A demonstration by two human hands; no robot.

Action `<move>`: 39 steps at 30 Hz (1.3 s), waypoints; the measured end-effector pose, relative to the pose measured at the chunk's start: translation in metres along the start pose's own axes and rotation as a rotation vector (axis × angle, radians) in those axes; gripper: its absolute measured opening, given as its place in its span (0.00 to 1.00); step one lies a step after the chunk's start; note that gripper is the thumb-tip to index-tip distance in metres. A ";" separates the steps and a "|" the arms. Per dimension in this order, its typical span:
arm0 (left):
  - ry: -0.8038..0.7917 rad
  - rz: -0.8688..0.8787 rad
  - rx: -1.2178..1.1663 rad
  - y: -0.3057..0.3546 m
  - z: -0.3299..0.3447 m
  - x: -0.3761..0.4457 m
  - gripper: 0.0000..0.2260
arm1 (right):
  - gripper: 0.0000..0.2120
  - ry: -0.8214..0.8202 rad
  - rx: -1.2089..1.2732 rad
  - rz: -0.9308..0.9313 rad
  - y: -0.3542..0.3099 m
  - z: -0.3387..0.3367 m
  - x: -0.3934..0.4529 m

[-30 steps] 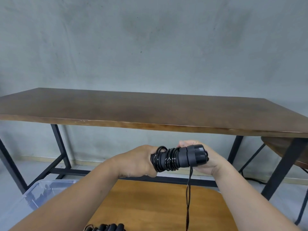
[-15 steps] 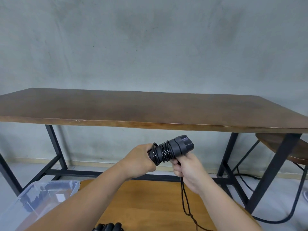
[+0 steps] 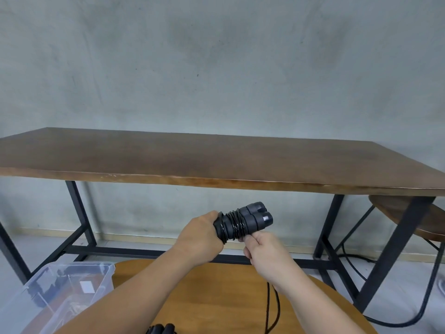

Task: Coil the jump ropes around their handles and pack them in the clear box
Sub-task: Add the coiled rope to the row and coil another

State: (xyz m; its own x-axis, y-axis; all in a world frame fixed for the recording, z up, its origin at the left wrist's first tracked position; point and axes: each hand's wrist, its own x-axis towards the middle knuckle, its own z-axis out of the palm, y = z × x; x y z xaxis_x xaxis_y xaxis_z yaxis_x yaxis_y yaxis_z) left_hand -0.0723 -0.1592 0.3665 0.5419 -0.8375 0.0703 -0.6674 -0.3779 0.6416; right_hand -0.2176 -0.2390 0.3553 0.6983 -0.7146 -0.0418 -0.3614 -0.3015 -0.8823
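My left hand (image 3: 201, 237) grips the two black jump rope handles (image 3: 250, 219) held side by side, with several turns of black rope wound round them. My right hand (image 3: 261, 249) sits just under the handles and pinches the loose rope (image 3: 272, 307), which hangs down over the round wooden table. The clear box (image 3: 65, 290) stands at the lower left, with dark shapes inside that I cannot make out. Another black coiled rope (image 3: 161, 329) peeks in at the bottom edge.
A round light wooden table (image 3: 216, 297) lies below my arms. Beyond it stands a long dark wooden table (image 3: 216, 162) on black metal legs. A round stool (image 3: 409, 213) is at the right, with a black cable on the floor beneath it.
My right hand came from behind the handles to below them, pulling the rope round. The view shifted so the clear box shows more fully.
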 end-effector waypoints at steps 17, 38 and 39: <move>0.009 0.061 0.518 -0.003 0.000 -0.013 0.12 | 0.12 -0.243 -0.958 -0.103 -0.054 -0.031 -0.011; -0.340 0.341 0.315 -0.005 -0.024 -0.022 0.12 | 0.08 -0.618 -0.512 -0.175 -0.065 -0.082 0.042; -0.364 0.350 0.295 -0.005 -0.024 -0.024 0.13 | 0.06 -0.617 -0.463 -0.162 -0.060 -0.083 0.044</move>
State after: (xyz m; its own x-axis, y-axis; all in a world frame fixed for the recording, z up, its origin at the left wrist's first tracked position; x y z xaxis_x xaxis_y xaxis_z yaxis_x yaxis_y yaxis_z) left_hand -0.0699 -0.1284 0.3801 0.0879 -0.9943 -0.0603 -0.9175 -0.1044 0.3838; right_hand -0.2162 -0.3048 0.4456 0.9320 -0.2010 -0.3016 -0.3519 -0.7009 -0.6204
